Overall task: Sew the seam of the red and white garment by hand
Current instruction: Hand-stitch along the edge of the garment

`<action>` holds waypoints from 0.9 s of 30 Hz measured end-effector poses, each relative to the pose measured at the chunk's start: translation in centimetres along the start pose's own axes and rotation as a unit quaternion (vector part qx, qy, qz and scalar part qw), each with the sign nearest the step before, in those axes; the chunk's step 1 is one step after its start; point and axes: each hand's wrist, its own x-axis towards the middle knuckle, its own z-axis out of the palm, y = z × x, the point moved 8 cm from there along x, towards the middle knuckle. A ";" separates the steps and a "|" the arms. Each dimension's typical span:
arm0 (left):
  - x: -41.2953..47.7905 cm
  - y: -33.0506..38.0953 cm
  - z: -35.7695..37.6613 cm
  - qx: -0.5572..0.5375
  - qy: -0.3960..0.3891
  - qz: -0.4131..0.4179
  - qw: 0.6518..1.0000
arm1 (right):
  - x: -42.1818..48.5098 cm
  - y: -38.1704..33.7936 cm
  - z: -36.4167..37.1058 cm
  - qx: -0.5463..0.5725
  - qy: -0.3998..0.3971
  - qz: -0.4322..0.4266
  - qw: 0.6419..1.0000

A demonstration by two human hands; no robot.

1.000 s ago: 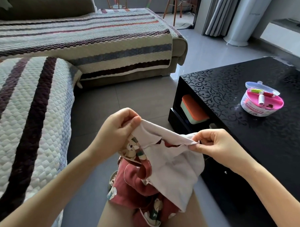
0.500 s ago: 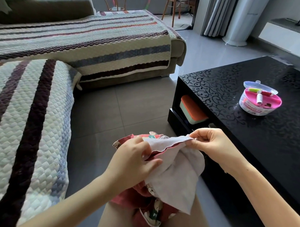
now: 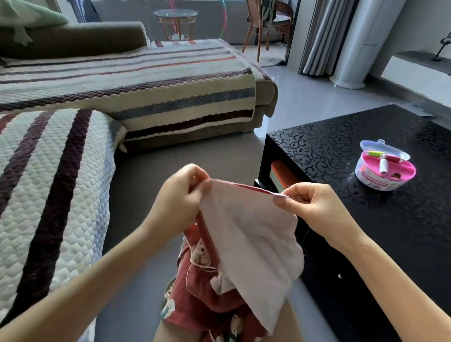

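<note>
A sofa under a striped quilted cover fills the space left of the hands, and a glossy black bench with a scroll pattern stands to their right. Between them the red and white garment hangs from both hands over the person's lap, its white inner side facing up and the red-edged seam stretched taut from hand to hand. The left hand is closed, thumb and fingers pinching the seam's left end. The right hand pinches the right end with curled fingers. Beyond the right hand, well apart on the bench, sits an open pink sewing box with thread spools. Any needle is too small to make out.
</note>
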 end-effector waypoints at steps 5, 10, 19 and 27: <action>4.0 6.6 -3.5 -0.021 0.043 0.074 0.996 | 1.7 -5.0 -1.5 -0.028 0.015 -0.051 0.998; 4.4 13.9 -6.5 -0.022 0.017 0.129 0.991 | 0.3 -12.7 -5.5 -0.046 0.050 -0.135 0.989; -0.8 24.2 -11.5 -0.369 -0.122 0.122 0.913 | -6.9 -24.6 -6.8 0.072 -0.113 -0.268 0.954; -1.3 21.7 -9.2 -0.360 -0.215 0.054 0.906 | -6.5 -23.8 -3.7 0.200 -0.180 -0.224 0.936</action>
